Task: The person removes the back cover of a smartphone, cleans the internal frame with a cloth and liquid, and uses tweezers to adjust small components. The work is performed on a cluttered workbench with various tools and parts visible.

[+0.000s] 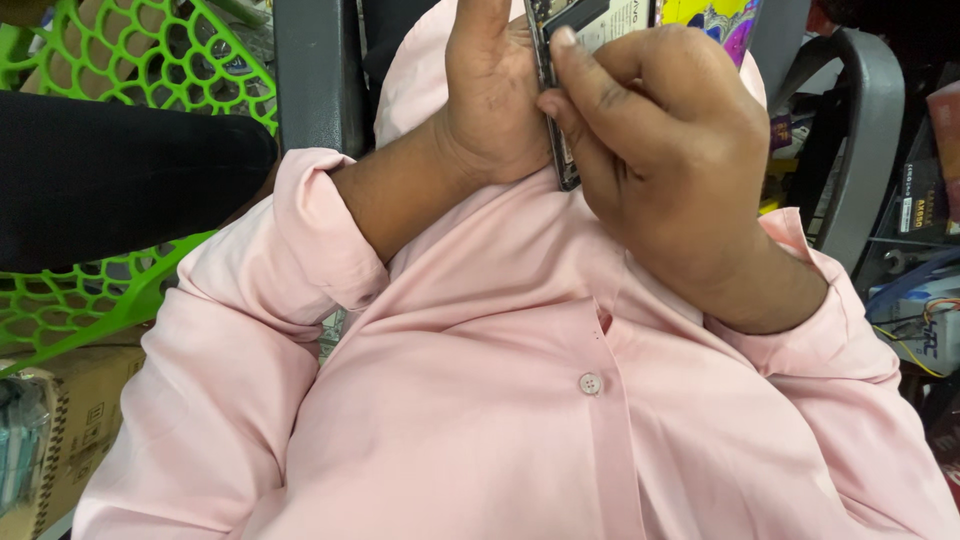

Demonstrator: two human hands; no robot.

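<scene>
Both of your hands are raised close to your chest, at the far end of the scene, clamped on an opened phone [556, 120] held edge-on between them. Your left hand [490, 95] stands upright, palm turned to the right, its heel and palm pressed flat against the left side of the phone; its fingers run out past the top edge, so you cannot see how they curl. Your right hand [655, 140] is closed over the phone from the right, knuckles bulging toward you, with the thumb [585, 85] laid along the near edge of the device and its nail pointing far. Both forearms slope in from the sides and meet at the wrists, sleeves of your pink shirt [480, 400] rolled back just below the elbows. To the left sits a green plastic lattice basket [110, 300]; a grey chair arm [865, 150] curves at the right
</scene>
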